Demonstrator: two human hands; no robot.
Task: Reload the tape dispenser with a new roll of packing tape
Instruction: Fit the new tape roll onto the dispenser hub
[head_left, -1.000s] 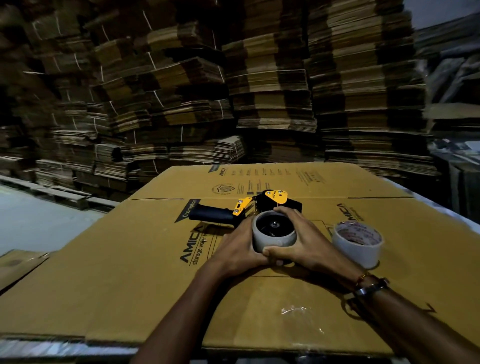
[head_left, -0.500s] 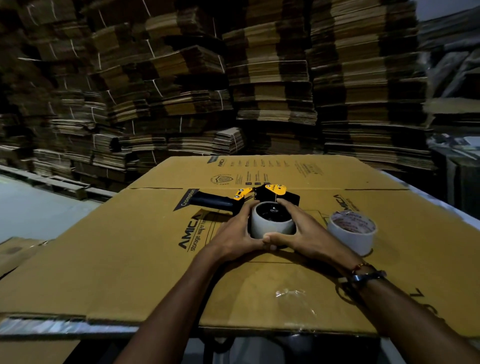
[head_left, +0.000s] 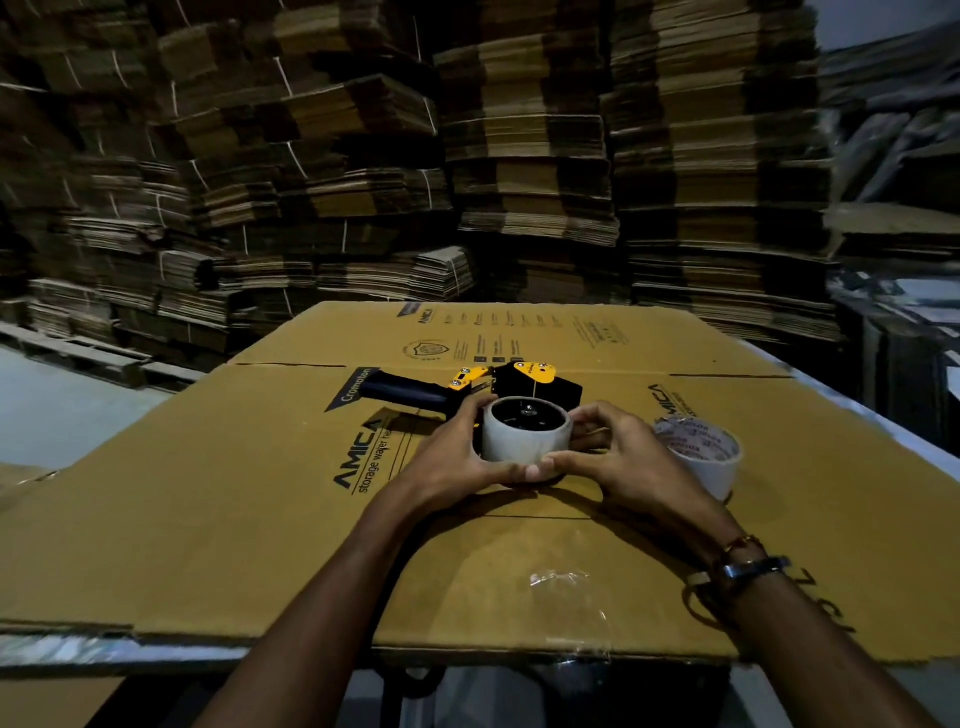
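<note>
Since the earlier frame my right hand (head_left: 631, 462) has eased its fingers back off the top of the roll on the dispenser (head_left: 524, 434); the roll and the tape dispenser (head_left: 470, 389) lie where they were. Both hands cup that roll: the left hand (head_left: 457, 457) curls round its left wall, and the right thumb meets the near wall while the right fingers curve round the right side. The roll sits on the dispenser hub, axis vertical, near the middle of the cardboard sheet (head_left: 208, 519). The dispenser lies flat just beyond my fingertips, with its long axis running left to right and the handle toward the left edge. Neither hand is clearly nearer. Count: one dispenser, two rolls. The second roll (head_left: 698, 460) stands just right of my right hand.
</note>
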